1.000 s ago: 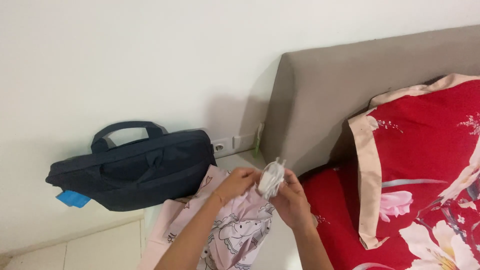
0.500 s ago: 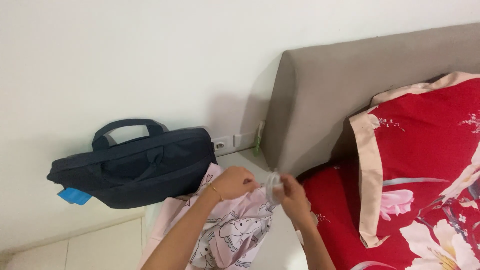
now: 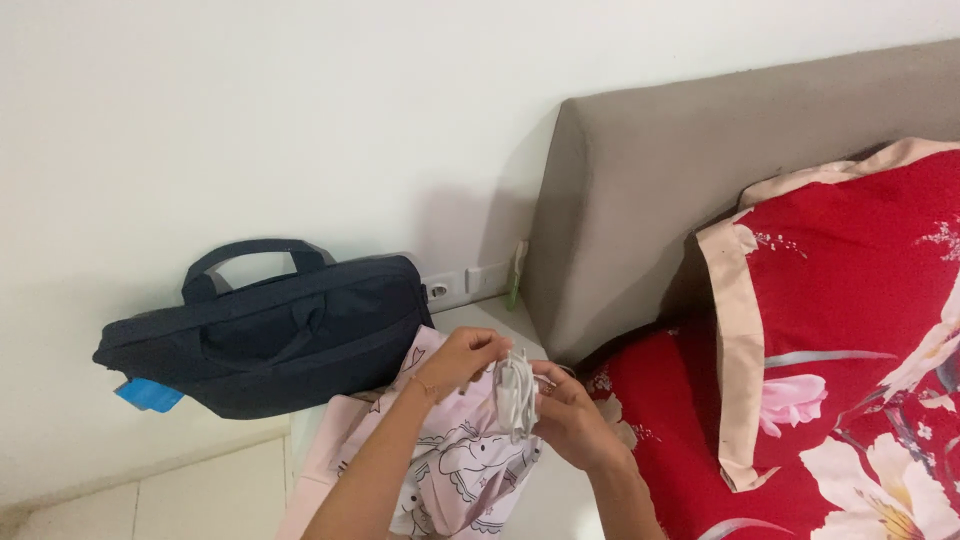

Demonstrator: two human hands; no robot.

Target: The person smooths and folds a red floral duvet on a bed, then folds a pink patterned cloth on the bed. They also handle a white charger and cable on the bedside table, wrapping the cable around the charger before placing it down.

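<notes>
Both of my hands meet over a small white bedside surface (image 3: pixel 545 500), gripping a bundle of white cable (image 3: pixel 515 392). My left hand (image 3: pixel 462 362) pinches the top of the coiled loops with its fingers. My right hand (image 3: pixel 572 415) cups the bundle from the right side. Beneath the hands lies a pink cloth with cartoon prints (image 3: pixel 462 470), partly hidden by my forearms.
A dark navy laptop bag (image 3: pixel 270 335) with handles and a blue tag leans against the white wall. Wall sockets (image 3: pixel 462 283) sit behind it. A grey upholstered headboard (image 3: pixel 700 180) and red floral bedding with a pillow (image 3: pixel 860 330) fill the right side.
The white cable bundle dropped lower between the hands, then came back up as a tighter upright coil; both hands stayed close together over the pink cloth.
</notes>
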